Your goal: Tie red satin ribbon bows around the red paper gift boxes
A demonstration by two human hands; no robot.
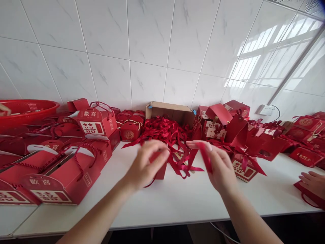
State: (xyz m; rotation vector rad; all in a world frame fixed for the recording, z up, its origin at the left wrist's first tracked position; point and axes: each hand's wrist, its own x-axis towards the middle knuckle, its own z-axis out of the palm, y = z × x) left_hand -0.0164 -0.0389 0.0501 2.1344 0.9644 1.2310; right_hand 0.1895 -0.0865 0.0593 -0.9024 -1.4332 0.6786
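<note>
My left hand (147,166) is curled, thumb toward fingers, around the upper part of a small red gift box (160,173) that stands on the table in front of me. The hand covers most of this box, and motion blurs the fingertips. A dark red cord loop shows low beside it. To the right, my right hand (220,167) is closed on a strip of red ribbon (206,159), which hangs blurred between thumb and fingers. Behind both hands, a heap of red ribbons (166,130) spills from an open cardboard box (169,107) onto the white tabletop (182,203).
Red gift boxes with rope handles (61,176) crowd the left side, near a red plastic basket (30,110). Ribboned boxes (245,169) stand at right. Another person's hand (313,181) rests on a red item at the far right. A power strip (266,110) sits against the tiled wall.
</note>
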